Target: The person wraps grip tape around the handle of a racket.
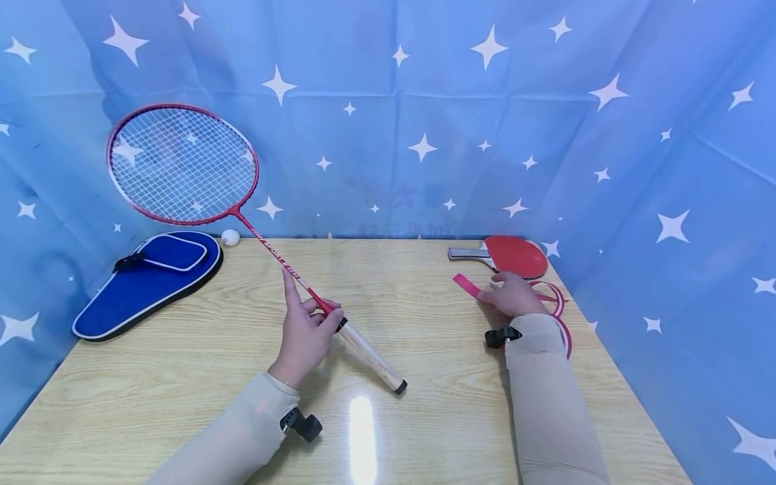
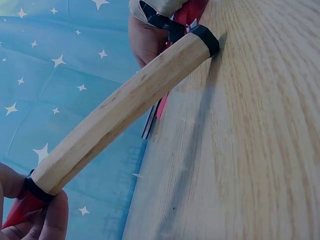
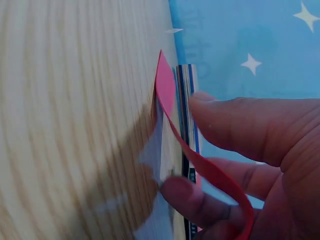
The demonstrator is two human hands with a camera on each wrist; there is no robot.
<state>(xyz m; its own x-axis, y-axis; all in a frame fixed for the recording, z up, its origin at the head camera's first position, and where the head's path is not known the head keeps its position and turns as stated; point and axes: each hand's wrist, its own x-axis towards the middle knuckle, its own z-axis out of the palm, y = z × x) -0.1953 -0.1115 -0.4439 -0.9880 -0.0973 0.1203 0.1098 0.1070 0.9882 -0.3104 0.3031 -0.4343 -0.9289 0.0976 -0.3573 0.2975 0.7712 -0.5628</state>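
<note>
In the head view my left hand [image 1: 307, 337] grips a red badminton racket [image 1: 261, 239] by the cone just above its bare wooden handle [image 1: 371, 357]. The index finger lies along the shaft, and the strung head points up and left. The left wrist view shows thumb and fingertips pinching beside the black ring of the handle [image 2: 120, 110], whose black-capped end slants over the table. My right hand [image 1: 514, 295] is at a red grip tape [image 1: 467, 285] on the right. Close up, thumb and fingers stand apart around the tape [image 3: 200, 165], which runs slack between them.
A red table tennis bat [image 1: 515, 256] lies behind my right hand. Loops of tape [image 1: 553, 296] curl beside the right wrist. At the far left are a blue bat case [image 1: 145, 289] and a white ball [image 1: 230, 237]. A starred blue curtain [image 1: 388, 135] borders the wooden table [image 1: 424, 431].
</note>
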